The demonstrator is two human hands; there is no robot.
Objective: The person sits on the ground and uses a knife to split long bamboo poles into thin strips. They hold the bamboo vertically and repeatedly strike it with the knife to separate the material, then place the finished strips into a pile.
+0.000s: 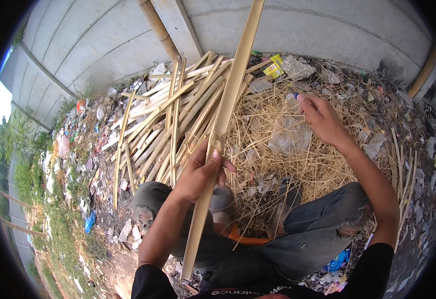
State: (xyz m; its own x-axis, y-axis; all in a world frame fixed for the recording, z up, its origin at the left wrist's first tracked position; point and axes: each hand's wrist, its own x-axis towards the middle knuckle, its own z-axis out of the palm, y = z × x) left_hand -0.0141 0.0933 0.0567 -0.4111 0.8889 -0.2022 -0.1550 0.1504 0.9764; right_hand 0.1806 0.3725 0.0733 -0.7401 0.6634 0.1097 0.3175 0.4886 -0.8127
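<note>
A long split bamboo strip (231,94) slants across my front, from the wall's height down past my lap, its hollow side showing. My left hand (200,174) is wrapped round it a little below its middle, the thumb lying on a node. Off to the right, my right hand (322,119) is closed, apart from the strip. A small blue piece (296,94) shows at its fingertips; the rest of what it holds cannot be made out. Left of the strip lies a heap of split bamboo strips (175,119). Thin bamboo shavings (257,127) cover the ground between my hands.
A grey panel wall (307,27) stands ahead, with a bamboo pole (159,30) leaning on it. Litter surrounds me, including a yellow wrapper (274,67) and a clear plastic sheet (290,135). Thin strips (402,184) lie at the right; green plants (26,169) grow at the left.
</note>
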